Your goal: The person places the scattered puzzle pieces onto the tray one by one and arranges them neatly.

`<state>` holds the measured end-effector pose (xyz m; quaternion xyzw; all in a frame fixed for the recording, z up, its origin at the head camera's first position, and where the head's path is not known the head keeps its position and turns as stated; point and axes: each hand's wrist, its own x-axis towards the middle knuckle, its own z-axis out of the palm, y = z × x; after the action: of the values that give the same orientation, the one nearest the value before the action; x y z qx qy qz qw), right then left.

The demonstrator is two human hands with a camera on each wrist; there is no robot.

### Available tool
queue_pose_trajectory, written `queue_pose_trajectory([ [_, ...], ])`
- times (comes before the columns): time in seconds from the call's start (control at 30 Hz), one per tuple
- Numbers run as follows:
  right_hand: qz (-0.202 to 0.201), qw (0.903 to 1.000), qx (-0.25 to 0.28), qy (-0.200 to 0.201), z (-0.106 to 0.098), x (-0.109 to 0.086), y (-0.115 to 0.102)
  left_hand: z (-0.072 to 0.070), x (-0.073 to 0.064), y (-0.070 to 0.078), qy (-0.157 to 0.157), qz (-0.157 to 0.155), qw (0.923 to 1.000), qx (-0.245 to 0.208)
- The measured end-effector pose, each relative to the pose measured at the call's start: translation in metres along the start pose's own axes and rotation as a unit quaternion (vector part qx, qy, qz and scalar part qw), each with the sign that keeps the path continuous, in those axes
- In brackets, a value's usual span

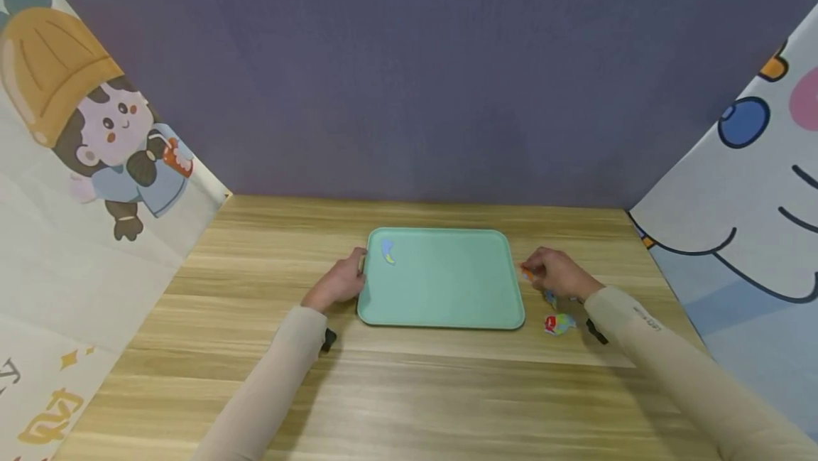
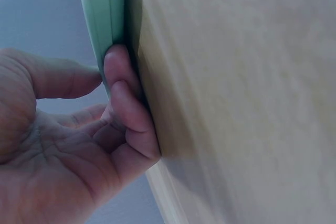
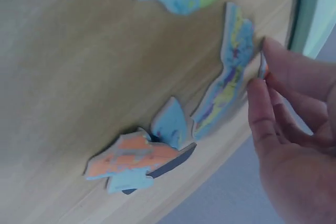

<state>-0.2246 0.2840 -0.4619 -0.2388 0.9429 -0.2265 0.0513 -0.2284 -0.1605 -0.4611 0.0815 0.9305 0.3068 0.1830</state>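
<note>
At the centre of the head view, a mint-green rectangular tray with rounded corners [image 1: 441,280] lies on the light wood-grain tabletop [image 1: 447,404], between the two hands. The left hand [image 1: 339,280] grips its left rim. The right hand [image 1: 559,273], just beyond the tray's right rim, pinches a small, thin, flat piece with orange on it [image 1: 527,272] between thumb and fingers. In the tray's upper left corner lies a curved blue flat piece with a yellow patch [image 1: 388,251], well apart from the right hand.

The left wrist view shows what the head view hides: the thumb rests against the rim while the other fingers curl below it, next to the tabletop. The right wrist view shows the pinched piece nearly edge-on and reveals flat pieces that the right hand and sleeve mostly cover from above: a long wavy blue, yellow and purple piece [image 3: 226,72] near the fingers, a small pointed blue piece [image 3: 170,124], and an orange and pale-blue piece [image 3: 131,158] toward the lower left.

In the head view, a red, green and blue flat piece [image 1: 559,324] lies below the right hand. A plain purple-grey wall [image 1: 422,77] fills the top, with cartoon-printed panels at left [image 1: 51,234] and right [image 1: 754,234].
</note>
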Motion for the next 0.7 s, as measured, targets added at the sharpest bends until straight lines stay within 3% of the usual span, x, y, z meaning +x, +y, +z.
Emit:
queue_pose_trajectory([
  [0.33,0.056,0.9981,0.022,0.016,0.0015,-0.0037,-0.0022,0.0002,-0.0022,0.0011,0.003,0.005,1.0000,-0.002],
  [0.7,0.085,0.9889,0.058,0.107,-0.0020,0.0014,-0.0081,-0.0012,-0.0037,0.0028,0.002,0.001,1.0000,0.002],
])
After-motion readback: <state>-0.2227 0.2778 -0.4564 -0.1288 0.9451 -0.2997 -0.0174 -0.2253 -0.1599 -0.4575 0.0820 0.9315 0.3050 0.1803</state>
